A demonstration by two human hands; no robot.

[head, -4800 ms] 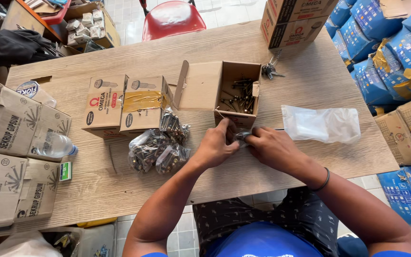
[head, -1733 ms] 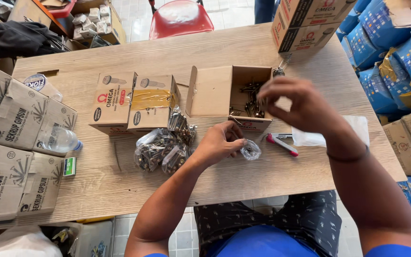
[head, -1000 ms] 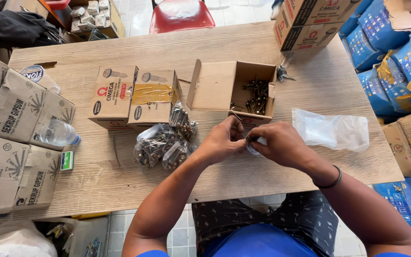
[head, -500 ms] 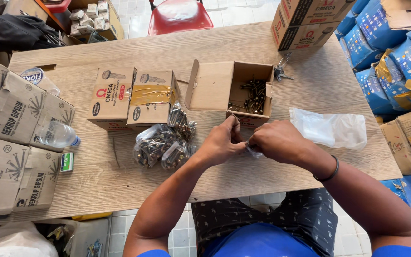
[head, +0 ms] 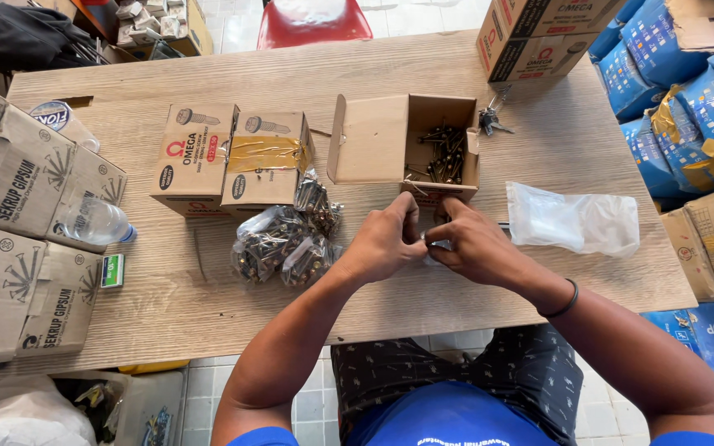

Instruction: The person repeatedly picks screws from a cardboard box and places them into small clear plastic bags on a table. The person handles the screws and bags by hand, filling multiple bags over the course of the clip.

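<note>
A tiny clear bag (head: 438, 246) is being pinched between the left hand (head: 386, 239) and right hand (head: 473, 244), fingers curled tight, just in front of the open screw box (head: 406, 149). Filled bags (head: 283, 239) are being left piled nearby.

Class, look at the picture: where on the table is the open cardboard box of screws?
In the head view the open box sits at the table's middle, just beyond both hands, with two closed boxes to its left and keys at its right.

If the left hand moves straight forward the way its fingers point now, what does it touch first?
Probably the near wall of the open cardboard box of screws, just beyond the left hand; depth is hard to judge.
</note>
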